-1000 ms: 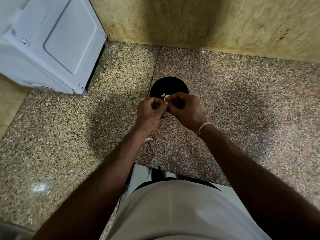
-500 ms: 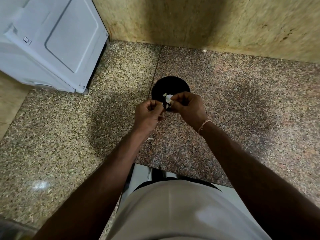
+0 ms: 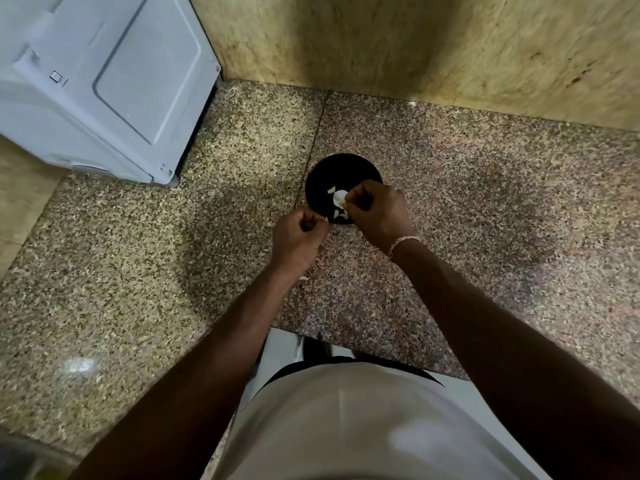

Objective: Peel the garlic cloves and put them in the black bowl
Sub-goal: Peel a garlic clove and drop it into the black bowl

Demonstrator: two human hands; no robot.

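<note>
Head view: right hand [image 3: 377, 211] pinches a garlic clove [image 3: 340, 198] over the black bowl [image 3: 343, 171] (granite counter [image 3: 485, 202]); left hand [image 3: 299, 233] curled, seemingly pinching a peel scrap.

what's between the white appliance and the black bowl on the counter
Only bare speckled stone counter, head view. The white appliance sits at far left, the black bowl to its right; nothing lies between.

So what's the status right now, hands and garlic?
Right hand pinches a garlic clove over the black bowl. Left hand curled, maybe holding peel. Nothing in the way.
</note>
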